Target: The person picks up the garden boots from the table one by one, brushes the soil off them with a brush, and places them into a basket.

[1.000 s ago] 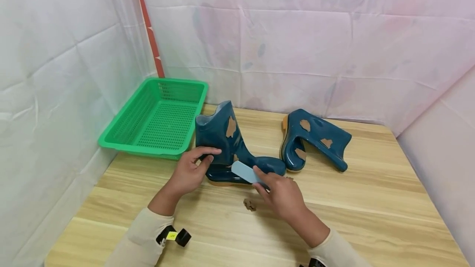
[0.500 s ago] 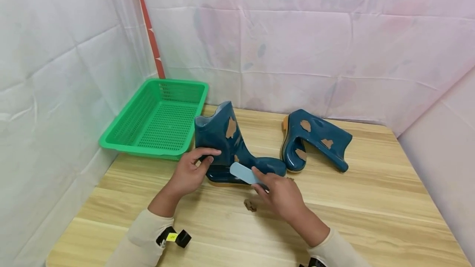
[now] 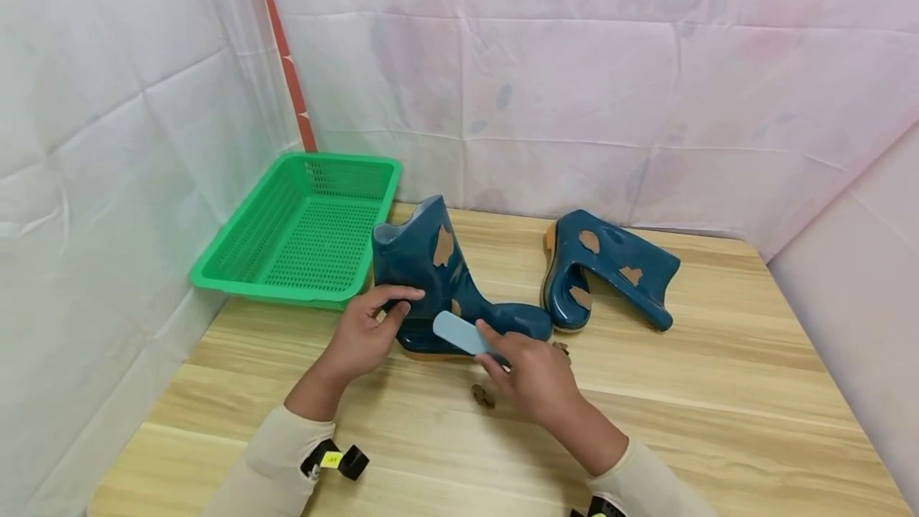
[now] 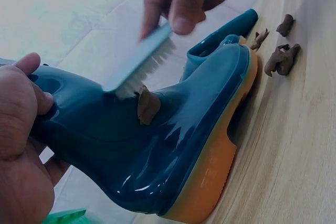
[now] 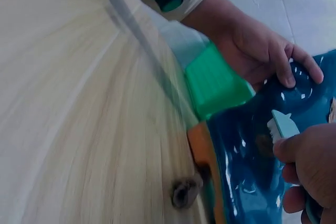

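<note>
A dark teal rain boot (image 3: 409,262) with an orange sole stands upright on the wooden table, toe to the right. My left hand (image 3: 368,333) grips its shaft low down near the ankle, thumb and fingers pressing into the rubber. My right hand (image 3: 534,373) holds a light blue scrub brush (image 3: 457,332), its white bristles (image 4: 144,70) facing the boot. In the left wrist view the bristles are right at a brown mud-like patch (image 4: 148,107) on the instep. Another brown patch (image 3: 443,246) clings to the upper shaft.
A second teal boot (image 3: 610,244) with several brown patches lies on its side at the right, close to the first boot's toe. Loose brown clumps (image 3: 483,396) lie in front. A green plastic basket (image 3: 266,292) stands at the back left. White cloth walls (image 3: 560,102) enclose the table.
The brush and right hand have shifted a little to the left along the boot. My left hand keeps its hold, and the boot stays nearly in place.
</note>
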`<act>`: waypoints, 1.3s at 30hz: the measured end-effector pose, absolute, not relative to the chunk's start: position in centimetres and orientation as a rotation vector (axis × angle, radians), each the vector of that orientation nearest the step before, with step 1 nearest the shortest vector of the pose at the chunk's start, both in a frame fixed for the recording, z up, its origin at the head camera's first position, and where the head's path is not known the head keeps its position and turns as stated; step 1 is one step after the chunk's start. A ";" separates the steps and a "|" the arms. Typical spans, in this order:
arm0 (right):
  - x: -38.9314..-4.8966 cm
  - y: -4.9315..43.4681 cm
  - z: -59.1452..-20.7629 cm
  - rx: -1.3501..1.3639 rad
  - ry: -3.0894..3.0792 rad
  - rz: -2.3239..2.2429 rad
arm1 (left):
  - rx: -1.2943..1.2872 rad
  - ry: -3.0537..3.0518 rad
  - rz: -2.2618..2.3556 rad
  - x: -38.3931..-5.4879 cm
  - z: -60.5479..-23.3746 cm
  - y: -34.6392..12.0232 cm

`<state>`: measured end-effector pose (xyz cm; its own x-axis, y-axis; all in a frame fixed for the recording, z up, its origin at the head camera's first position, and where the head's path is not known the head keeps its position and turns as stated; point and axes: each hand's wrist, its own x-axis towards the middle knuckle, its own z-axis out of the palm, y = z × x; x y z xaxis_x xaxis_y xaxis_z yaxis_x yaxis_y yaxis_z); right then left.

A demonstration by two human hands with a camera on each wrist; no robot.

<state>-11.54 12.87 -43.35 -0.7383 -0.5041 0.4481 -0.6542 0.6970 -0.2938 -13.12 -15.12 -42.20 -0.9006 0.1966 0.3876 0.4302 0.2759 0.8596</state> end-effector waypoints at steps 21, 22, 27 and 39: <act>-11.4 14.3 -43.6 0.694 -2.824 0.670 | -0.597 -2.313 -1.684 -13.3 -42.5 -14.9; -11.2 14.4 -43.7 0.694 -2.854 0.649 | -0.597 -2.313 -1.684 -13.3 -42.5 -15.0; -10.9 14.7 -43.6 0.749 -2.797 0.651 | -0.599 -2.312 -1.675 -13.4 -42.4 -15.2; -11.2 13.5 -44.5 0.853 -2.847 0.603 | -0.618 -2.327 -1.700 -13.2 -42.2 -15.2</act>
